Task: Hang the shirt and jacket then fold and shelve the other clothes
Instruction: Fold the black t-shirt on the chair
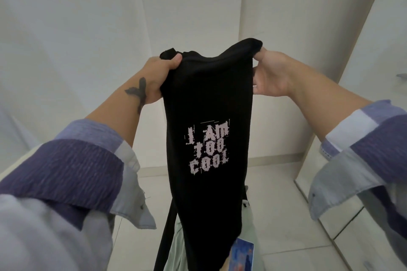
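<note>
The left hand (161,77) grips one upper corner of the black T-shirt (209,116), thumb curled over the front of the cloth. The right hand (272,75) pinches the opposite upper corner, thumb pressed against the edge and fingers hidden behind the fabric. Between the two hands the shirt hangs lengthwise in the air, apparently already doubled into a narrow strip, with the pale printed slogan (208,148) facing the camera roughly halfway down it.

This looks like the folding stage for one of the "other clothes". To do it well, I would keep both top corners level and the cloth lightly taut so the side edges stay aligned, then bring the bottom up to the top in one even fold before shelving.

Below the shirt's lower end lies a pale green garment (176,246), with a blue printed card (242,255) just to the right of the shirt's hem. Beneath all this is a tiled floor (286,215); behind the shirt stand white walls.

Counted: two hands, one black shirt, one green garment, one card. No hanger or shelf shows.
</note>
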